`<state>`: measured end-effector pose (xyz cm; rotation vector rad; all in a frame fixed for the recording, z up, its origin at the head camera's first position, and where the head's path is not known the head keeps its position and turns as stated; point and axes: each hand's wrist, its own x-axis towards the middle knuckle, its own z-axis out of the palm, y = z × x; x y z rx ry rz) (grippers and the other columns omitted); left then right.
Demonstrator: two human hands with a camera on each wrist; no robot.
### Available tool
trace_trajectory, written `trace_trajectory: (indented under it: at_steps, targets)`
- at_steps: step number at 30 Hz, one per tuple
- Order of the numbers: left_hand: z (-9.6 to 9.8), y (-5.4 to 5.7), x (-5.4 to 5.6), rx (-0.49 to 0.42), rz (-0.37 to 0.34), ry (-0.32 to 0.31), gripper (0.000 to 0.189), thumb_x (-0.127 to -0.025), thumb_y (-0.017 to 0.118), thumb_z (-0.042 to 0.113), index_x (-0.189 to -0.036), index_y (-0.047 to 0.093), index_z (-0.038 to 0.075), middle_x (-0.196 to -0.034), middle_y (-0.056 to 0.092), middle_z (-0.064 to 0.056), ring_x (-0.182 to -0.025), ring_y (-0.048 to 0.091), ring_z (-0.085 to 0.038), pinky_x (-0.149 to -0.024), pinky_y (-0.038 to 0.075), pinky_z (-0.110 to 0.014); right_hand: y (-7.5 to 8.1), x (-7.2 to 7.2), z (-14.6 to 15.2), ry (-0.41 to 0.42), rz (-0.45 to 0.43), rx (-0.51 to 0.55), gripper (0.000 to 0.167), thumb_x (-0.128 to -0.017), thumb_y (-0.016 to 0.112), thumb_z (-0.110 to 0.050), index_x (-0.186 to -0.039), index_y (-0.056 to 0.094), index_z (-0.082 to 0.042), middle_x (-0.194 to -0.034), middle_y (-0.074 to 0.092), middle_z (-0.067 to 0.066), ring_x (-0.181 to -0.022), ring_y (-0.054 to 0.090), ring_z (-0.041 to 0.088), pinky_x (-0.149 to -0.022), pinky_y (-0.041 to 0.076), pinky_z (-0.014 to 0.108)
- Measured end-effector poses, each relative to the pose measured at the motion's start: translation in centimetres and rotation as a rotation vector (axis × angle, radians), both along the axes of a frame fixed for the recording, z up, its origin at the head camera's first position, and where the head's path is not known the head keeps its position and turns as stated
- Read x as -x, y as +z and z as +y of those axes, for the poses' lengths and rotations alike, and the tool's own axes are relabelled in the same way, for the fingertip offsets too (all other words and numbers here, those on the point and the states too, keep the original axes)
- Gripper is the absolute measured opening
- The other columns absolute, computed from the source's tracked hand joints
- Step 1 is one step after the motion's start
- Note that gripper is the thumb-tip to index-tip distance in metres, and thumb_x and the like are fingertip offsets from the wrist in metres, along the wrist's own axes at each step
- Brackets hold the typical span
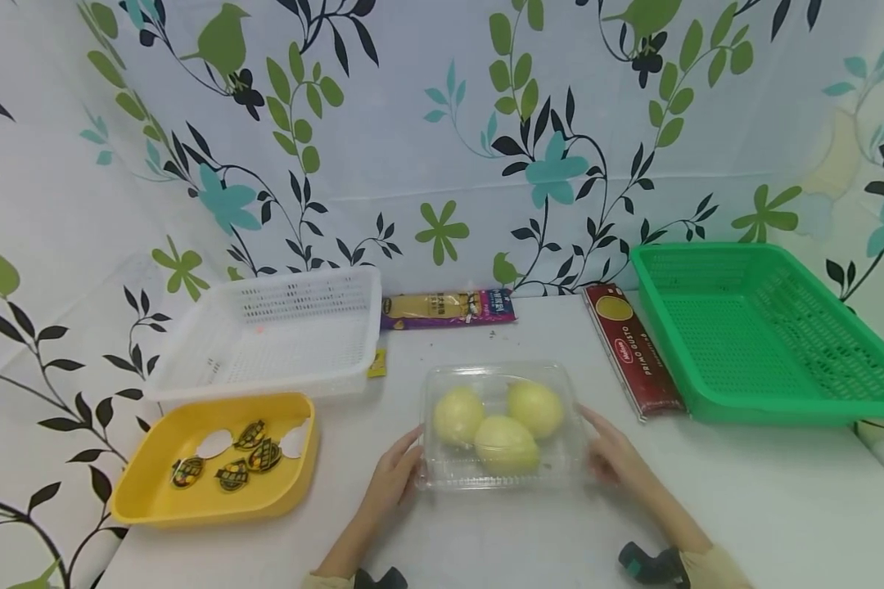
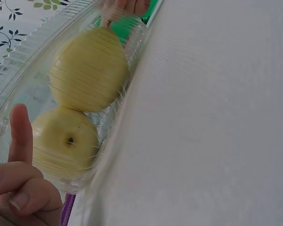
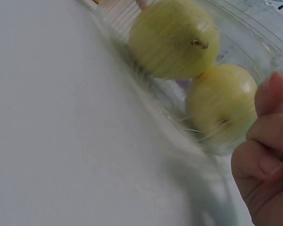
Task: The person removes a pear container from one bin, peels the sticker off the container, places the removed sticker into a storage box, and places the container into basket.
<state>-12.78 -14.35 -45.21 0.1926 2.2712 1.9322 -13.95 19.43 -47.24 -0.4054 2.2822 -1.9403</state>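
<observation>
In the middle of the table stands a clear plastic clamshell box point(image 1: 501, 483), its lid down over three pale yellow pears point(image 1: 506, 444). My left hand point(image 1: 394, 473) is at the box's left side, its forefinger straight along the edge. The left wrist view shows that finger raised beside the lid and the other fingers point(image 2: 35, 190) bent. Opposite, my right hand point(image 1: 617, 454) has a straight forefinger at the right edge, with the remaining fingers point(image 3: 259, 160) folded below it. Neither hand's fingers wrap round the box.
To the left, a yellow tray point(image 1: 214, 515) holds several small wrapped pieces and white ovals, with a white basket point(image 1: 265, 380) behind it. A purple-yellow packet point(image 1: 448, 309) lies at the back. A dark red packet point(image 1: 633, 352) lies next to the green basket point(image 1: 803, 409) at right.
</observation>
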Motion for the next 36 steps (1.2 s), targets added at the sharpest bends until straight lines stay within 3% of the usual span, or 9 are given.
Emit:
trace_trajectory:
  at_steps: [3,5,10,16,20,23,29,36]
  targets:
    - [0.2,1.0,-0.5,0.013,-0.004,-0.023,0.045,-0.09,0.038,0.002,-0.133,0.031,-0.01,-0.047,0.037,0.0,-0.036,0.03,-0.005,-0.036,0.028,-0.018,-0.4,0.0,0.8,0.141,0.002,0.041,0.055,-0.088,0.036,-0.001,-0.138,0.013,0.008,-0.059,0.051,0.001,-0.04,0.042,0.007,-0.034,0.036,0.026]
    - [0.1,1.1,-0.7,0.001,0.001,-0.057,0.051,-0.086,0.039,-0.003,-0.135,0.027,-0.009,-0.047,0.036,0.0,-0.037,0.031,-0.006,-0.038,0.029,-0.018,-0.7,0.1,1.2,0.24,-0.01,0.106,0.057,-0.088,0.035,0.003,-0.137,0.008,0.011,-0.06,0.051,0.001,-0.042,0.044,0.007,-0.035,0.038,0.027]
    - [-0.4,-0.3,-0.5,-0.12,-0.02,-0.163,0.062,-0.082,0.04,-0.01,-0.139,0.017,-0.005,-0.051,0.045,-0.002,-0.039,0.032,-0.01,-0.038,0.026,-0.023,-1.1,0.3,1.8,0.466,-0.119,0.284,0.069,-0.081,0.037,0.009,-0.133,-0.009,0.011,-0.064,0.056,0.002,-0.048,0.053,0.01,-0.043,0.044,0.024]
    - [-0.9,-1.7,0.0,-0.134,0.007,-0.182,0.067,-0.08,0.043,-0.005,-0.141,0.017,0.001,-0.063,0.059,-0.014,-0.039,0.032,-0.014,-0.036,0.025,-0.027,-1.0,0.5,2.0,0.619,-0.195,0.364,0.074,-0.082,0.032,0.011,-0.133,-0.022,0.004,-0.078,0.063,0.022,-0.053,0.059,0.013,-0.047,0.047,0.024]
    - [-0.9,-1.7,0.1,-0.135,0.018,-0.192,0.069,-0.08,0.044,-0.006,-0.141,0.014,0.001,-0.064,0.057,-0.023,-0.04,0.032,-0.014,-0.037,0.024,-0.028,-0.7,0.5,1.8,0.624,-0.157,0.34,0.075,-0.083,0.034,0.012,-0.132,-0.022,0.005,-0.074,0.058,0.032,-0.052,0.059,0.014,-0.043,0.047,0.028]
    - [-1.0,-1.6,0.0,-0.148,-0.009,-0.182,0.069,-0.08,0.045,-0.006,-0.142,0.015,0.001,-0.062,0.058,-0.019,-0.04,0.034,-0.012,-0.039,0.025,-0.026,-0.4,0.4,1.6,0.594,-0.136,0.313,0.077,-0.083,0.039,0.011,-0.133,-0.019,0.006,-0.069,0.055,0.034,-0.051,0.059,0.013,-0.042,0.047,0.028]
    - [-0.9,-1.4,-0.1,-0.169,-0.062,-0.111,0.069,-0.078,0.046,-0.006,-0.141,0.02,0.004,-0.058,0.057,-0.005,-0.042,0.037,-0.008,-0.041,0.029,-0.019,-0.3,0.5,0.8,0.585,-0.06,0.336,0.078,-0.083,0.042,0.013,-0.134,-0.017,0.006,-0.063,0.056,0.027,-0.051,0.058,0.012,-0.043,0.048,0.035]
    - [-1.6,-0.2,0.0,-0.169,-0.095,-0.087,0.072,-0.077,0.045,-0.004,-0.142,0.017,0.004,-0.057,0.055,-0.004,-0.043,0.043,-0.01,-0.042,0.036,-0.02,-0.4,0.5,-0.6,0.537,-0.014,0.408,0.079,-0.081,0.041,0.014,-0.138,-0.012,0.0,-0.058,0.056,0.015,-0.048,0.055,0.011,-0.046,0.045,0.025]
